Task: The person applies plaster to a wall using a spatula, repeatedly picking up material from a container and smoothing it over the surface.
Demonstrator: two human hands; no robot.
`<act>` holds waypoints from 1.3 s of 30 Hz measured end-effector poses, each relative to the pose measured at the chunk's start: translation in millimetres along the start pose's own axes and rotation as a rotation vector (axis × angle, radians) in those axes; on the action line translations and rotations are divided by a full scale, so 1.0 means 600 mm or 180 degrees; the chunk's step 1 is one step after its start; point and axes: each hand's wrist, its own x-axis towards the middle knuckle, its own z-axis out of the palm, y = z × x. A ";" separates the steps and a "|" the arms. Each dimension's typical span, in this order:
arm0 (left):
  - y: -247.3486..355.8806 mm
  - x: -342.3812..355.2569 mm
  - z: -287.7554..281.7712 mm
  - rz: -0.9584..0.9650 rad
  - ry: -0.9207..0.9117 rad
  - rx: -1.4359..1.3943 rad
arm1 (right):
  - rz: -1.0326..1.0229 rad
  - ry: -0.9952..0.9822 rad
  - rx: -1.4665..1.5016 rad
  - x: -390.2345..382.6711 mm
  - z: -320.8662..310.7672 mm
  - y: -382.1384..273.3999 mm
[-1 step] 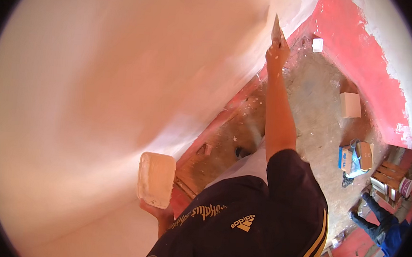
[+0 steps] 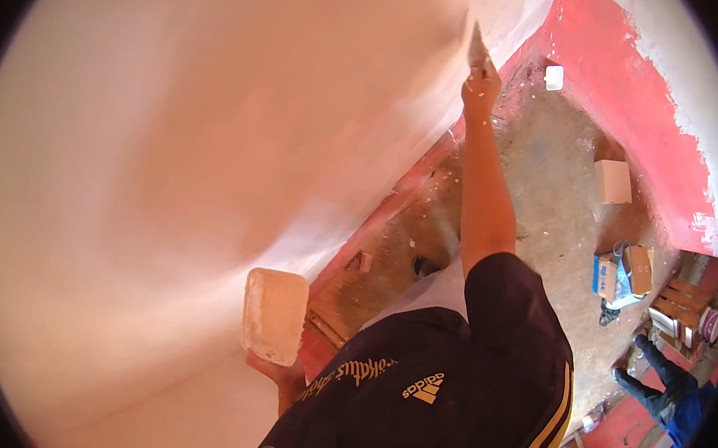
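Observation:
My right hand (image 2: 482, 89) is at the end of an outstretched arm and closed round a putty knife (image 2: 476, 47). The knife's blade points away from me, close to the pale plastered wall (image 2: 241, 124); whether it touches the surface I cannot tell. White specks dot the hand and wrist. Low on the left, my left hand (image 2: 280, 372) grips a pale rectangular plastic tub (image 2: 274, 316) by its near end. Whitish smears cover the tub's face, and how much it holds is hard to make out.
A pink-and-white wall (image 2: 627, 85) rises at the far right, with a small white container (image 2: 554, 78) at its foot. Cardboard boxes (image 2: 613, 182) stand on the speckled floor (image 2: 544, 195). A wooden crate (image 2: 680, 303) and another person (image 2: 668, 387) in blue are at right.
My right hand and the putty knife have shifted slightly left. The tub in my left hand sits a touch farther right and lower in view.

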 end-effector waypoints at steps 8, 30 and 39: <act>-0.047 -0.005 -0.005 0.0553 0.0692 0.0582 | 0.0109 -0.2137 0.0398 -0.470 0.034 -0.154; 0.020 0.005 0.022 0.0591 0.0483 -0.0484 | -0.0022 -0.1507 0.0237 -0.359 -0.008 -0.242; -0.027 -0.004 -0.019 0.0741 0.0236 -0.0066 | -0.1097 0.0203 -0.0255 0.051 0.048 -0.239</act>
